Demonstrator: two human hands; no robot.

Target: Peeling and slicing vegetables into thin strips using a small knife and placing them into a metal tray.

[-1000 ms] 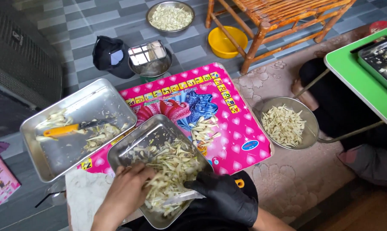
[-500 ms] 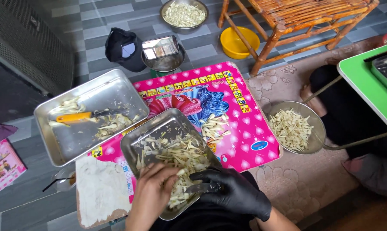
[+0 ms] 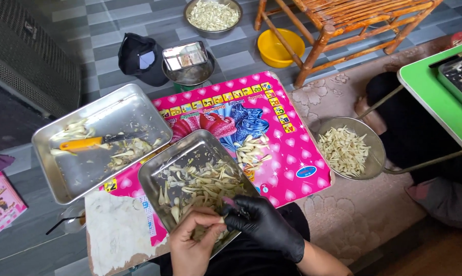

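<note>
Fingers of your bare left hand [image 3: 192,240] and black-gloved right hand [image 3: 264,225] pinch one pale garlic clove [image 3: 221,220] together over the near rectangular steel tray [image 3: 154,176] of cloves. That tray rests on the pink patterned table [image 3: 287,153], beside a second steel tray [image 3: 52,168] holding an orange-handled knife [image 3: 83,144].

knife [image 3: 95,141] in left tray [image 3: 62,174]; bowl [image 3: 379,153] right of mat [image 3: 292,153].

The left hand [image 3: 192,240] and the gloved right hand [image 3: 264,225] cover the near corner of the steel tray [image 3: 154,176], hiding the pale piece pinched between them. The green table [image 3: 425,87] is cut off at the right edge, and the pink box [image 3: 1,204] at the left.
</note>
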